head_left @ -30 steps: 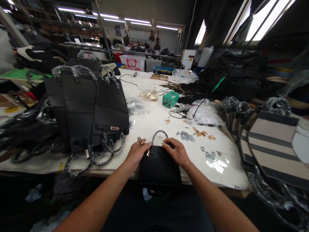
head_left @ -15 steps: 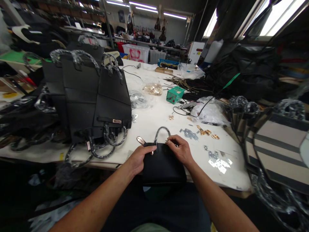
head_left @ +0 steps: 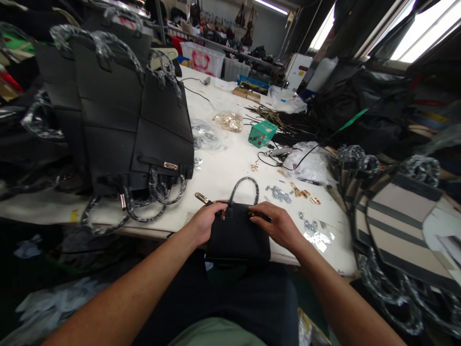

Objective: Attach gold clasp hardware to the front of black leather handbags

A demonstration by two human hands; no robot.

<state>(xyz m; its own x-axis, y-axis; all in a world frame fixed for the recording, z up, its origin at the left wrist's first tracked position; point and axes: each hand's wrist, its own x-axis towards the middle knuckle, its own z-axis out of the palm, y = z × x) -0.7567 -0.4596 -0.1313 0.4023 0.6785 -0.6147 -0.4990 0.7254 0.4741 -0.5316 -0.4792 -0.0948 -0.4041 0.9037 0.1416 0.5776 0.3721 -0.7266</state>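
At table edge, left hand clamping top corner of black bag; right hand touching opposite corner, grip unclear.

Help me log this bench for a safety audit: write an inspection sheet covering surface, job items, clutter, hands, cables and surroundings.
Surface: white table, scattered with small parts.
Job's things: small black bag at the near edge, looped handle upright; metal-tipped strap juts out to its left.
Clutter: gold-coloured pieces and silver plates, loose, right of the bag.
Hands: left hand grips the bag's upper left; right hand is at its upper right, hold unclear.
Cables: black cable loops in front of the green box.
Surroundings: black bags piled left, striped pieces right.
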